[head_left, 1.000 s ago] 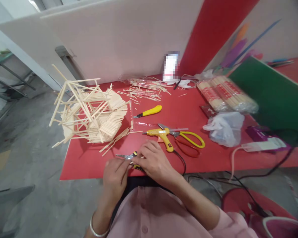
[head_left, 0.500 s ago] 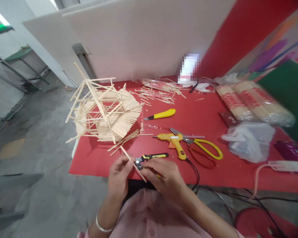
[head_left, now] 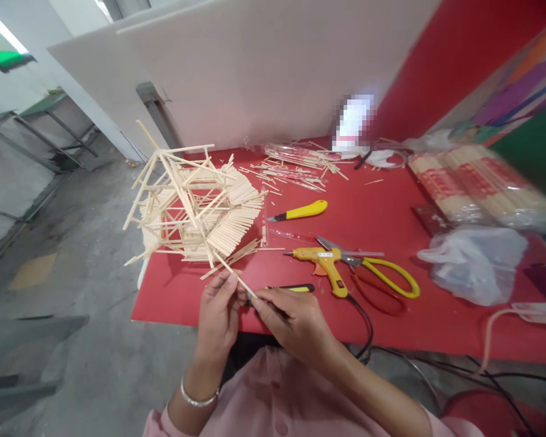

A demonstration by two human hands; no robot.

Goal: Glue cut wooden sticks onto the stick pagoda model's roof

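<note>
Bending could snap the stick (head_left: 242,282), lower centre, clamped between finger and thumb of left hand (head_left: 217,312) and right hand (head_left: 298,315).

Room left — stick structure (head_left: 189,207) ahead

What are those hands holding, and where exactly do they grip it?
A thin wooden stick: the left hand pinches it partway along, the right hand near its lower end. Whether the right also grips the pliers is hidden.
</note>
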